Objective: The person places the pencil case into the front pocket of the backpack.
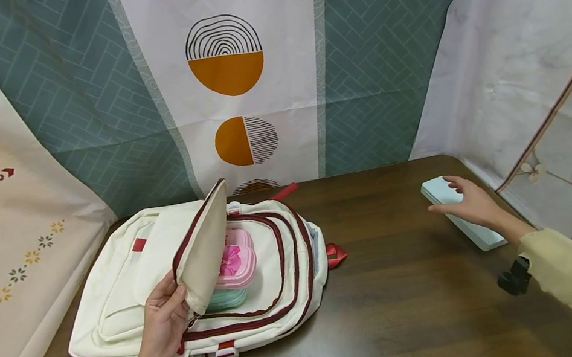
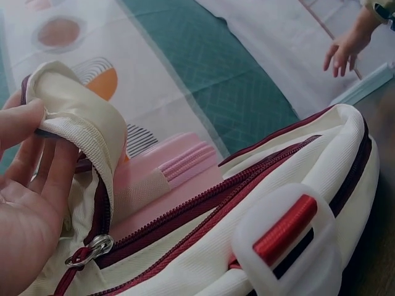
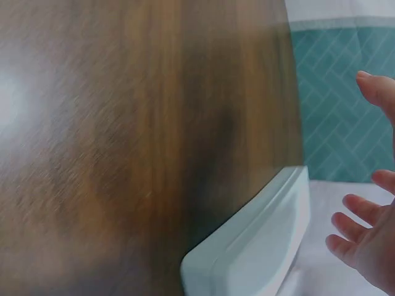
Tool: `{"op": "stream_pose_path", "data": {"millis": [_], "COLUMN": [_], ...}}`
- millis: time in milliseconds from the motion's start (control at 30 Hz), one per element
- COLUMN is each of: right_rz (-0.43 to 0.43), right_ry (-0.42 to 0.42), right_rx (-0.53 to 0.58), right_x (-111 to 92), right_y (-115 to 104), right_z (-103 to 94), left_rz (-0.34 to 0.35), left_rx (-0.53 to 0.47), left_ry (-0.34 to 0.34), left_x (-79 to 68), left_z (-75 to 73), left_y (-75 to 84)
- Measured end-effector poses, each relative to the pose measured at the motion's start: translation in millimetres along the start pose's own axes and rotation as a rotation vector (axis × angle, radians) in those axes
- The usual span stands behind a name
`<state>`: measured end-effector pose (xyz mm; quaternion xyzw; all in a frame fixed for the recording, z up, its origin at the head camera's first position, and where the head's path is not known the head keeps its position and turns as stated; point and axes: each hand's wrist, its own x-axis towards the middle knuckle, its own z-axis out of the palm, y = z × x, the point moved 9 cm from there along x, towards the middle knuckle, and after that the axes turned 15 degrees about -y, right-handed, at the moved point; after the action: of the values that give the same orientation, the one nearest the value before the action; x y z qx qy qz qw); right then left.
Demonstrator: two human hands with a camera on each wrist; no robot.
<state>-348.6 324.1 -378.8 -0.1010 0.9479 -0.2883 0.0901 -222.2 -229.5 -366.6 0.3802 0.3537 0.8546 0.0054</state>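
A white backpack (image 1: 131,285) with dark red zips lies on the table at the left. Its pocket flap (image 1: 206,247) is pinched and lifted by my left hand (image 1: 163,318), fingers and thumb at the flap's edge. Inside the pocket sit a pink case (image 1: 238,264) with a bright pink bow-like decoration and a mint-green case (image 1: 227,298) under it. Over at the right, my right hand (image 1: 468,205) hovers above a long pale blue box (image 1: 483,236), thumb and fingers spread apart and holding nothing. In the right wrist view the box (image 3: 253,246) stands apart from the fingers.
The brown wooden table (image 1: 381,311) stretches between backpack and box. A patterned cloth (image 1: 283,81) hangs behind the far edge, with more cloth at both sides. Red straps (image 1: 336,255) stick out from the backpack's right end. A white buckle (image 2: 284,240) hangs at its near side.
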Motion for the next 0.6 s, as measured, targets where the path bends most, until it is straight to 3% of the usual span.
{"op": "stream_pose_path", "data": {"millis": [367, 600], "right_rz": [0.016, 0.029], "right_ry": [0.022, 0.094], "right_rx": [-0.073, -0.126], "right_x": [-18, -32], "right_y": [30, 46], "right_z": [-1.0, 3.8], "left_rz": [-0.002, -0.011], "left_rx": [-0.007, -0.006], "left_ry": [-0.011, -0.016], "left_x": [0.1, -1.6], "left_z": [-2.0, -1.7], "left_y": [-0.8, -2.5]}}
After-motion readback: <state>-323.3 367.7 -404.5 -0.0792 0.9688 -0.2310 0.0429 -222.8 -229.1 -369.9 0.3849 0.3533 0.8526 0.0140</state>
